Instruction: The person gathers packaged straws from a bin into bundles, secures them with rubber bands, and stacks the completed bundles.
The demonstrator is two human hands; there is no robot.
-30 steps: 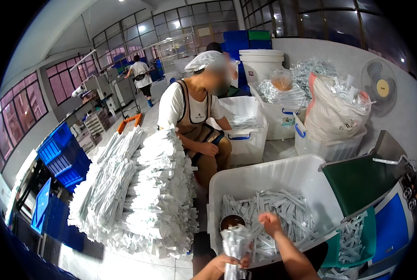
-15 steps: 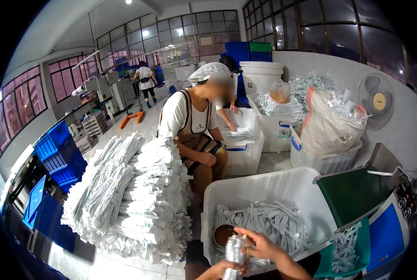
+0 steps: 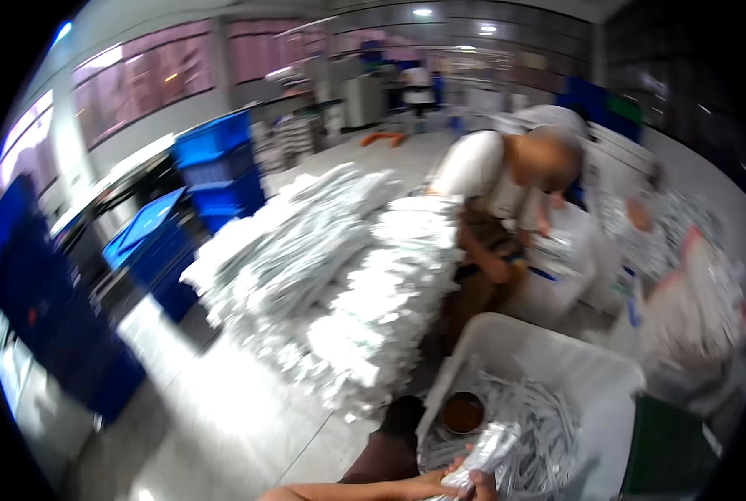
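Observation:
A small bundle of slim white plastic-wrapped packets (image 3: 491,447) lies in my hands at the near side of a large white tub (image 3: 594,371). My left hand (image 3: 427,484) is closed round its lower part. Against the same end, my right hand (image 3: 483,486) closes on it too, partly cut off by the lower edge. Loose packets (image 3: 548,447) of the same kind fill the tub's bottom. Beyond the bundle, inside the tub, stands a round bowl (image 3: 463,412) with something brownish in it. Motion blurs the picture, so the packets' details are smeared.
A tall stack of white packet bundles (image 3: 306,259) stands left of the tub. Blue crates (image 3: 223,171) are piled farther left. A seated co-worker (image 3: 481,192) leans beside another white tub (image 3: 561,267). A white sack (image 3: 694,305) and a dark green panel (image 3: 669,447) are at the right.
The view has swung left, so the stack and tub appear farther right. My hands and the bundle sit lower in the picture; my right hand has come down to the bundle's lower end.

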